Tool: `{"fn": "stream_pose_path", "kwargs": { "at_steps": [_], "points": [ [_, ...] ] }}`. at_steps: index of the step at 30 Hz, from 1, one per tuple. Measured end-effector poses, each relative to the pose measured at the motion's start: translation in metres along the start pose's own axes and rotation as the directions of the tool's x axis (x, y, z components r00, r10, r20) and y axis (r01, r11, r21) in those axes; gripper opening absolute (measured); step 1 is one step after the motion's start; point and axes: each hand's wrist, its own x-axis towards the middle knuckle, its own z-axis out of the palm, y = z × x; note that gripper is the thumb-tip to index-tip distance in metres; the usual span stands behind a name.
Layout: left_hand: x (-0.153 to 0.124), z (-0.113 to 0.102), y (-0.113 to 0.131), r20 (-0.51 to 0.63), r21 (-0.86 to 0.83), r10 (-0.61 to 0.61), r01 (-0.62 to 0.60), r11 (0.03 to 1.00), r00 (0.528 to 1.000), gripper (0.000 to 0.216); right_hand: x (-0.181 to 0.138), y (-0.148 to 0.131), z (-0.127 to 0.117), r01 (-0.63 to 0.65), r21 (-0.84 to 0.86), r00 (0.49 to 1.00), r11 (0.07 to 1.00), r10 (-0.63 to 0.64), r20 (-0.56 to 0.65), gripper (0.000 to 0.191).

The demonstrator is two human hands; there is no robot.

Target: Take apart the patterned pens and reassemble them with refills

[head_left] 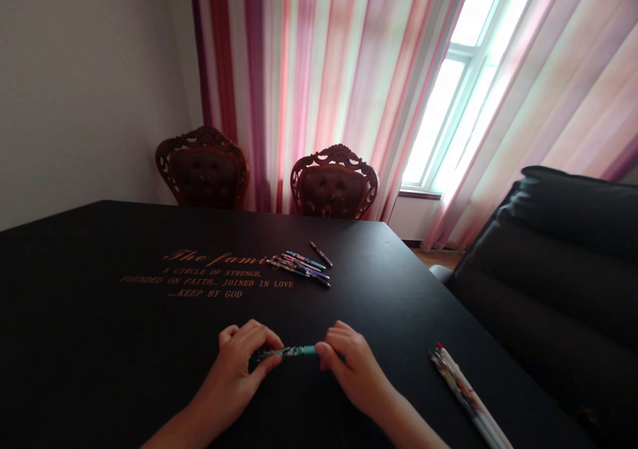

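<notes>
Both my hands hold one teal patterned pen (294, 351) level, just above the black table (124, 356) near its front edge. My left hand (246, 359) pinches the pen's dark left end with curled fingers. My right hand (349, 366) grips its teal right end, fingers closed. A loose pile of several patterned pens (302, 264) lies farther back at the table's middle, beyond my hands.
A few white pens with red tips (466, 392) lie at the table's right front edge. Gold lettering (209, 277) is printed on the tabletop. Two carved red chairs (333, 183) stand behind the table before striped curtains. A dark sofa (558, 269) sits to the right.
</notes>
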Motion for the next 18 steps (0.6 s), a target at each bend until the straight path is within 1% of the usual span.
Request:
{"fn": "stream_pose_path", "kwargs": {
  "at_steps": [1, 2, 4, 5, 7, 9, 10, 12, 14, 16, 18],
  "points": [
    [-0.0002, 0.0003, 0.0001, 0.001, 0.002, 0.006, -0.006, 1.000, 1.000, 0.005, 0.0001, 0.0004, 0.0004, 0.005, 0.006, 1.000, 1.000, -0.005, 0.017, 0.045],
    [-0.0002, 0.0004, 0.0000, -0.002, 0.004, 0.008, -0.008, 1.000, 1.000, 0.005, 0.0002, 0.0009, 0.0008, -0.005, 0.019, 1.000, 1.000, 0.005, 0.018, 0.042],
    [0.0000, 0.0003, -0.0004, -0.010, 0.006, 0.007, -0.007, 1.000, 1.000, 0.006, 0.0003, 0.0020, 0.0009, -0.047, 0.051, 0.999, 0.998, 0.048, -0.026, 0.022],
    [0.0001, 0.0002, -0.0006, -0.013, 0.006, 0.005, -0.005, 1.000, 1.000, 0.006, 0.0004, 0.0025, 0.0007, -0.064, 0.062, 0.996, 0.996, 0.067, -0.051, 0.016],
    [0.0002, -0.0004, -0.0007, -0.010, 0.002, 0.003, -0.003, 1.000, 1.000, 0.007, 0.0007, 0.0029, 0.0000, -0.066, 0.067, 0.996, 0.996, 0.070, -0.051, 0.018],
    [0.0001, -0.0010, 0.0000, -0.001, -0.005, 0.001, -0.001, 1.000, 1.000, 0.007, 0.0011, 0.0027, -0.0010, -0.050, 0.056, 0.998, 0.997, 0.051, -0.023, 0.029],
    [-0.0001, -0.0013, 0.0005, 0.002, -0.008, -0.002, 0.002, 1.000, 1.000, 0.006, 0.0012, 0.0024, -0.0014, -0.055, 0.061, 0.998, 0.997, 0.057, -0.024, 0.026],
    [-0.0003, -0.0019, 0.0014, 0.006, -0.015, -0.009, 0.009, 1.000, 1.000, 0.006, 0.0014, 0.0015, -0.0022, -0.082, 0.084, 0.994, 0.993, 0.088, -0.059, 0.012],
    [-0.0003, -0.0022, 0.0020, 0.006, -0.017, -0.011, 0.011, 1.000, 1.000, 0.006, 0.0015, 0.0007, -0.0030, -0.086, 0.088, 0.994, 0.992, 0.091, -0.062, 0.014],
    [-0.0001, -0.0023, 0.0022, 0.006, -0.016, -0.008, 0.008, 1.000, 1.000, 0.005, 0.0016, 0.0001, -0.0037, -0.065, 0.076, 0.997, 0.995, 0.068, -0.034, 0.022],
    [0.0002, -0.0021, 0.0019, 0.006, -0.017, -0.007, 0.007, 1.000, 1.000, 0.005, 0.0016, -0.0002, -0.0041, -0.070, 0.077, 0.996, 0.995, 0.073, -0.043, 0.012]
  ]
}}
